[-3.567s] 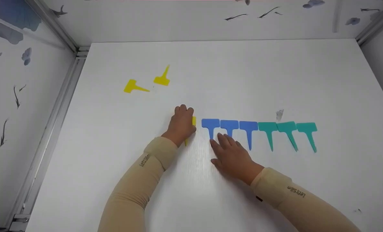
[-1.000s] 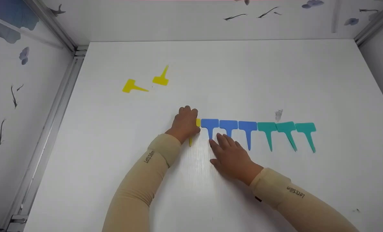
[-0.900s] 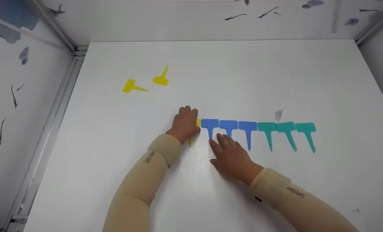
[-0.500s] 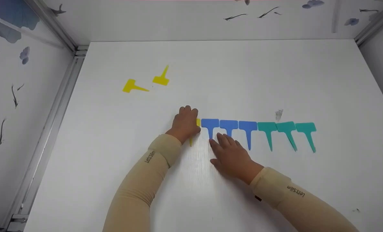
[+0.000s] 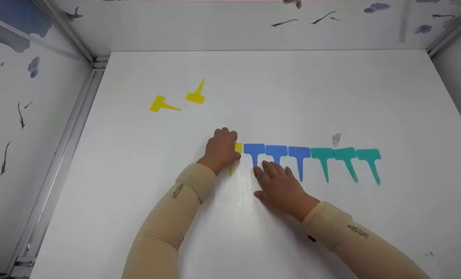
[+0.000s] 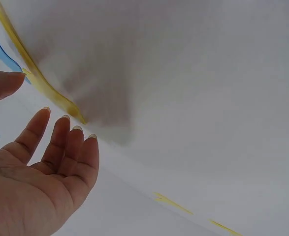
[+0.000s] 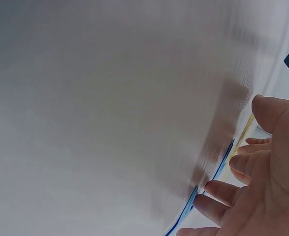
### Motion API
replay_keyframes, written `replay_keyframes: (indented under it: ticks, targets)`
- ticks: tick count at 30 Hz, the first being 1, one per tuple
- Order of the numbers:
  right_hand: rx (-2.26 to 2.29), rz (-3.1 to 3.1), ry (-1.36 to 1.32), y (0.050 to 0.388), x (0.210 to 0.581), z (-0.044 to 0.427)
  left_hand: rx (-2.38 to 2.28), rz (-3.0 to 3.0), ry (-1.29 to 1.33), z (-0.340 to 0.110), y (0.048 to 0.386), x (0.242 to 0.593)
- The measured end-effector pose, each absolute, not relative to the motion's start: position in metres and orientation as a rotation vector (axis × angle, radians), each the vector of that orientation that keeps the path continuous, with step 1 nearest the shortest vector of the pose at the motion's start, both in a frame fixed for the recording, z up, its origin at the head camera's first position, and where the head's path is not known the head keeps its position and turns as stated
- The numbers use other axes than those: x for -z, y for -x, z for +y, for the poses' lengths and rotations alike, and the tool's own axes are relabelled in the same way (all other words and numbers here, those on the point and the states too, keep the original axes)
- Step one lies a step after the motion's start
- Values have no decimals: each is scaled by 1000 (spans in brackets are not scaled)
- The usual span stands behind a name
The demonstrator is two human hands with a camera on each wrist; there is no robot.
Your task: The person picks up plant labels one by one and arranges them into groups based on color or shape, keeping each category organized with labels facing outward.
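In the head view, T-shaped plant labels lie in a row on the white table. The row has three blue labels and three green labels. At its left end is a yellow label, close beside the first blue one and mostly hidden under my left hand. In the left wrist view, that hand's fingers are loosely bent, with a gap to the thumb and nothing pinched. My right hand lies spread, fingertips at the stems of the left and middle blue labels.
Two more yellow labels, one pointing right and one pointing away, lie at the back left. A grey smudge marks the table behind the green labels. Patterned panels and a metal rail border the table.
Since the earliest frame, my left hand has slid the yellow label right, up near the first blue one. Lately it has eased slightly left, baring more of the label. My right hand stays put.
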State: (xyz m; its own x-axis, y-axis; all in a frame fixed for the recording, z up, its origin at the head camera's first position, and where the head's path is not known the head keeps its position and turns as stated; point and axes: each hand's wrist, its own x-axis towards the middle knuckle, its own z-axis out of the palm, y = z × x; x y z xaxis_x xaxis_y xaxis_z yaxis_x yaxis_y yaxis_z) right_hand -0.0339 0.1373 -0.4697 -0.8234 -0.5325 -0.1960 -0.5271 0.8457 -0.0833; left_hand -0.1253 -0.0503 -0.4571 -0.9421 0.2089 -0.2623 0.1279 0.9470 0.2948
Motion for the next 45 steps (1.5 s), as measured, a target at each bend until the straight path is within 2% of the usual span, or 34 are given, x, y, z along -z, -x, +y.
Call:
replay_keyframes:
  ticks: [14, 45]
  targets:
    - [95, 2788, 759, 36, 469, 137, -561, 2830, -94, -79, 124, 454]
    - [22, 2826, 1086, 35, 468, 100, -676, 2816, 134, -127, 143, 454]
